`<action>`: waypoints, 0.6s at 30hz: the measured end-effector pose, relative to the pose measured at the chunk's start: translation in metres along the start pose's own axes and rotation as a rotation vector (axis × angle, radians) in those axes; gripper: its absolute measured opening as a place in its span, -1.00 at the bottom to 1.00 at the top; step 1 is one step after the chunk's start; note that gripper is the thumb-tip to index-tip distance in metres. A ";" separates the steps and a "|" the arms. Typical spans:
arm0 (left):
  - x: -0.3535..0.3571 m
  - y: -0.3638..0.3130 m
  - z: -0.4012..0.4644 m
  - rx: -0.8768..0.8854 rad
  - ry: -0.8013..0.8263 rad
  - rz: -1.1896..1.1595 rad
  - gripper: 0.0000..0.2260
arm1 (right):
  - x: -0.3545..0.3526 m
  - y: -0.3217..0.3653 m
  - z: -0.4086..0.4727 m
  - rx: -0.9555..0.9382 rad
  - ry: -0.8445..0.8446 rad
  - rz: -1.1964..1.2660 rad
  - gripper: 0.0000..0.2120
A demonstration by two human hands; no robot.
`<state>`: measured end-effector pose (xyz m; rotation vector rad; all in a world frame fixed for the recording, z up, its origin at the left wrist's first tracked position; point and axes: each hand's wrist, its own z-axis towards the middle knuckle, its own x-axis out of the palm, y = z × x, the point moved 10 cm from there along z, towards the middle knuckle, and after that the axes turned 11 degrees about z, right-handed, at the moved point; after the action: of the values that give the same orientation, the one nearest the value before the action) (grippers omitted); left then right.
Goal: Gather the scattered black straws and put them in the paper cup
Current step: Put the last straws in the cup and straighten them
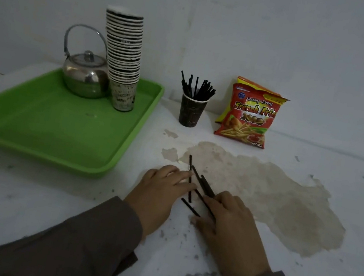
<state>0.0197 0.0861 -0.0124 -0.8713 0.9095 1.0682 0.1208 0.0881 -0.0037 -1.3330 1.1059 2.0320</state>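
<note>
Head view: left hand and right hand lie flat, fingers spread, on loose straws on the table; cup well beyond.

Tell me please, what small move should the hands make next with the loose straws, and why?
Probably push the two hands together to bunch the loose straws into one bundle. They lie crossed at different angles on the table between the left hand and the right hand, both resting flat. The paper cup already holds the other straws.
</note>
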 end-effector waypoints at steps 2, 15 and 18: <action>-0.002 0.000 -0.001 0.007 -0.026 0.016 -0.36 | 0.001 0.000 0.000 0.000 0.003 -0.026 -0.73; -0.004 -0.003 0.013 0.122 -0.047 0.032 -0.54 | -0.005 -0.002 0.003 0.064 -0.085 -0.063 -0.89; -0.004 0.000 0.021 0.139 -0.012 0.000 -0.74 | -0.003 -0.001 0.003 0.079 -0.028 -0.039 -0.82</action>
<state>0.0226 0.1034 -0.0007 -0.7489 0.9624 0.9968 0.1214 0.0910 -0.0012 -1.2741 1.1272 1.9524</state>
